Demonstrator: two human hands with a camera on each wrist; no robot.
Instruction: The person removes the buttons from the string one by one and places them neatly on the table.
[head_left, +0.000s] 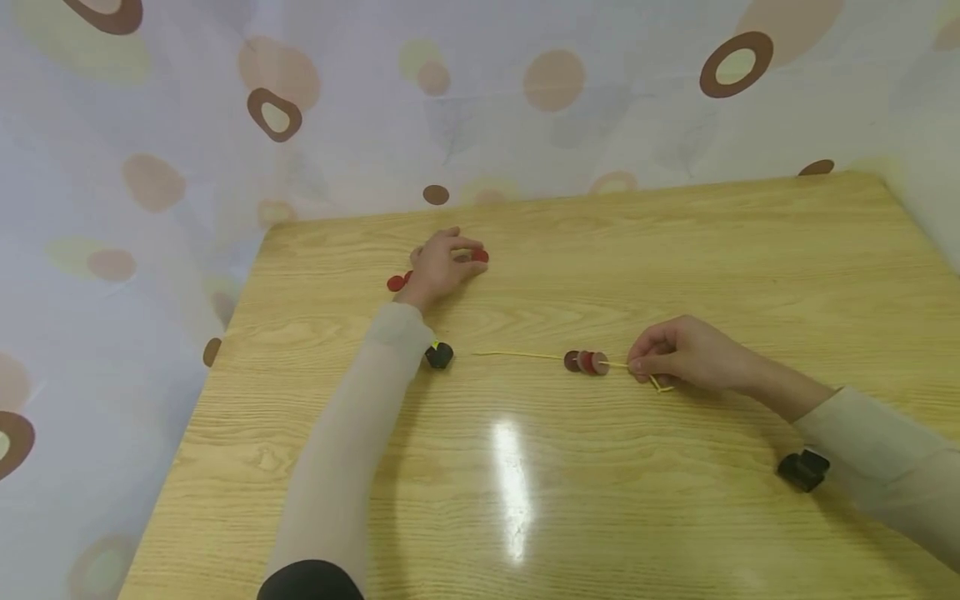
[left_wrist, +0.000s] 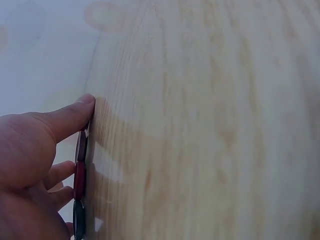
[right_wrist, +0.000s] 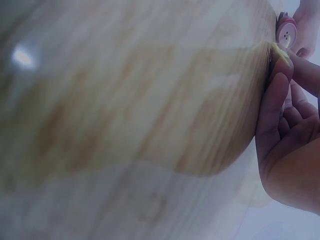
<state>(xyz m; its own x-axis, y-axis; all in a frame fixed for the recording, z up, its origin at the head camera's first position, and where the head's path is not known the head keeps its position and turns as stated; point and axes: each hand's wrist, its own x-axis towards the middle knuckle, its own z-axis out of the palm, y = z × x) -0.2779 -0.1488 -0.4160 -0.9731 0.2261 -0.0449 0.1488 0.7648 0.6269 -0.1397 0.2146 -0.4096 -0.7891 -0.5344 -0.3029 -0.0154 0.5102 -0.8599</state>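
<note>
At the back left of the table my left hand [head_left: 441,265] reaches over several buttons. A red button [head_left: 481,257] lies between its thumb and index finger. In the left wrist view the thumb and fingers [left_wrist: 61,172] are spread beside a row of flat buttons [left_wrist: 79,180]; whether any is gripped is hard to see. Nearer the front, my right hand [head_left: 693,354] pinches a yellow string [head_left: 517,355] near its right end. A small stack of red and brownish buttons [head_left: 587,362] is threaded on that string. A pink button [right_wrist: 286,35] with holes shows in the right wrist view.
The wooden table [head_left: 637,483] carries everything and meets a patterned sheet [head_left: 495,100] at the back. Red buttons [head_left: 396,283] also lie left of the left hand. Black wrist cameras [head_left: 439,356] sit under both sleeves.
</note>
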